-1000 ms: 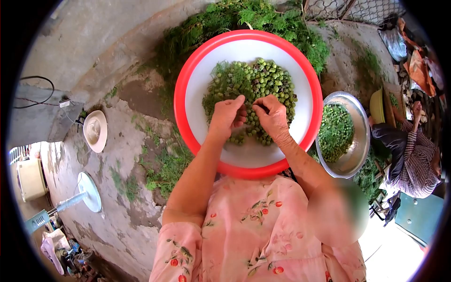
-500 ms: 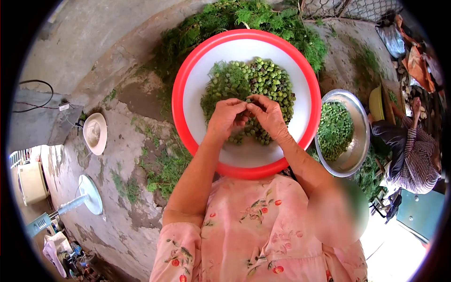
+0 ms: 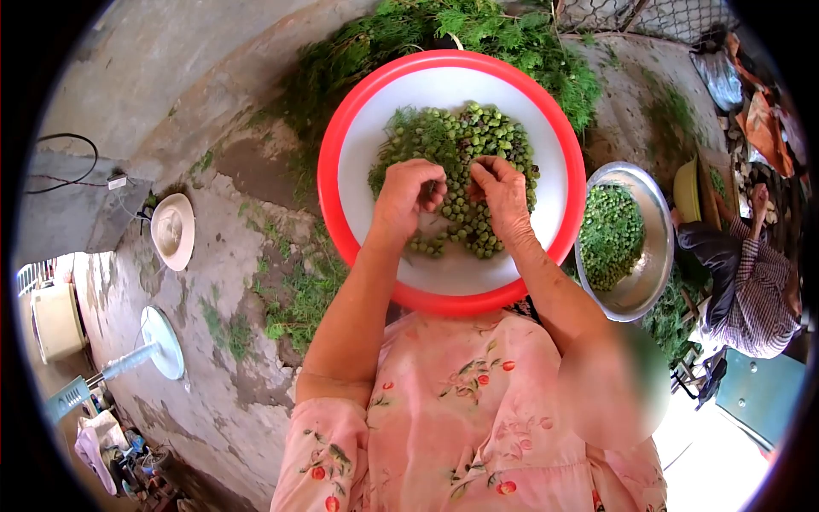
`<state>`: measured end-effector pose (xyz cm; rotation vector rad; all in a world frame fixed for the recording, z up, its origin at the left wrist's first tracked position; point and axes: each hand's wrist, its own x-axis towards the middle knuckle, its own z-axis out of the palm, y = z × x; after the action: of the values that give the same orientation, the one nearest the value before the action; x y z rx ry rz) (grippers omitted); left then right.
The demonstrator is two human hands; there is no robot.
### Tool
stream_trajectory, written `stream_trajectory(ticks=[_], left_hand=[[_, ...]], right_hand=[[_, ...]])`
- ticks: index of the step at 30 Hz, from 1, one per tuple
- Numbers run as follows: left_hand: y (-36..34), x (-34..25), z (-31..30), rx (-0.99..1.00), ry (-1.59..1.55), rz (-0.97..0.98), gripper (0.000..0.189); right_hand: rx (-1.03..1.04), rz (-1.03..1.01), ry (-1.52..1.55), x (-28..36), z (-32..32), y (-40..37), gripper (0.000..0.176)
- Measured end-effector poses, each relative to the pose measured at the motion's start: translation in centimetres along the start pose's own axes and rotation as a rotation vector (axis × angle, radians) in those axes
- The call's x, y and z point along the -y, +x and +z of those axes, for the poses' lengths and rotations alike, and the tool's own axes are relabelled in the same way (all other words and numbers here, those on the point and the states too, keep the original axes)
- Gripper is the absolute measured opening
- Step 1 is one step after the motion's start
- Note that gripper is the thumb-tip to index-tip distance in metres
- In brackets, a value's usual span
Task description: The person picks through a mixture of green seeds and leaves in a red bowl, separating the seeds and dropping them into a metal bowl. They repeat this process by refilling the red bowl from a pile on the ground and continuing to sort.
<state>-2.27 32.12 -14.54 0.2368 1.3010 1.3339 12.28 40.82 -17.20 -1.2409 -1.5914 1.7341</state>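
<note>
Cracked concrete floor (image 3: 196,247), green sprigs (image 3: 512,38) strewn, red-rimmed basin (image 3: 327,192) of green pods (image 3: 478,136), left hand (image 3: 405,200), right hand (image 3: 505,196) curled, contents unclear

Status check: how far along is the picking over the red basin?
Done: the steel bowl beside it holds a heap of small green fruits. In hand: left hand and right hand work, fingers curled, on the mixed heap in the red basin; what each grip holds is too small to tell. Left: leafy sprigs in that heap, and a pile of branches beyond the basin.
</note>
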Motion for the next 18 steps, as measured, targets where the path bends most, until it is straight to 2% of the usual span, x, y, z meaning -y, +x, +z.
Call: stream_trajectory(ticks=[2,5,6,9,12,15,18], left_hand=[[0.2,0.1,-0.1,-0.082,-0.171,0.048,0.009],[0.4,0.0,-0.4,-0.091,-0.275,0.087,0.010],[0.6,0.1,-0.6,-0.091,-0.317,0.093,0.011],[0.6,0.1,-0.7,-0.113,-0.367,0.108,0.010],[0.8,0.2,-1.0,-0.133,-0.397,0.120,0.010],[1.1,0.4,-1.3,-0.143,-0.401,0.125,0.010],[1.0,0.4,-1.4,-0.134,-0.384,0.132,0.009]], right_hand=[[-0.050,-0.050,-0.174,-1.3,-0.6,0.8,0.025],[-0.239,-0.593,-0.600,-2.7,0.1,0.9,0.032],[-0.148,-0.555,-0.589,-2.3,0.3,0.5,0.037],[0.247,-0.611,-0.555,-2.7,1.5,-0.4,0.032],[0.524,-0.472,-0.818,-1.8,3.4,-1.8,0.019],[0.477,-0.483,-0.921,-3.4,5.0,-3.0,0.016],[0.543,-0.466,-0.944,-3.5,5.4,-3.1,0.014]])
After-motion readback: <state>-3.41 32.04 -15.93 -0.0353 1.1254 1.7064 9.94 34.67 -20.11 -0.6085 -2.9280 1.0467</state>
